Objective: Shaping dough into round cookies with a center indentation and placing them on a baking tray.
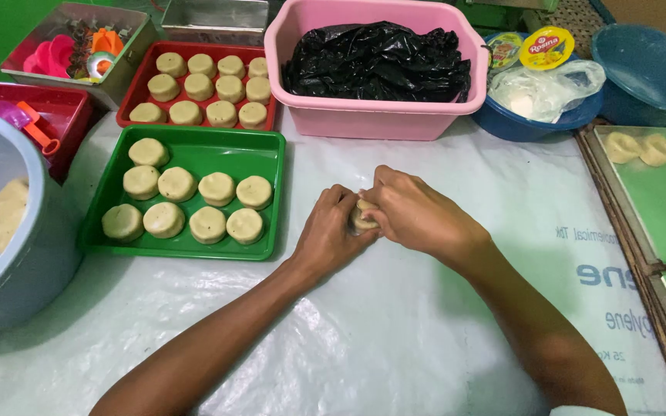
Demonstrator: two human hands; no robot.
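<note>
Dough piece (361, 218) pinched by fingers of both hands; green tray (194, 151) left, pink tub (371, 119) behind

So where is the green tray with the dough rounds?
In the head view, the green tray sits left of the left hand, just in front of the red tray.

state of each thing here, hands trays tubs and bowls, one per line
left hand: closed around dough piece
right hand: pinching the same dough piece
green tray: partly filled, nine dough discs
red tray: nearly full of discs
pink tub: holds crumpled black plastic bag
grey bowl: dough lump inside
blue bowl: holds clear bag, lidded container
metal tray: two ring-shaped pieces
</note>
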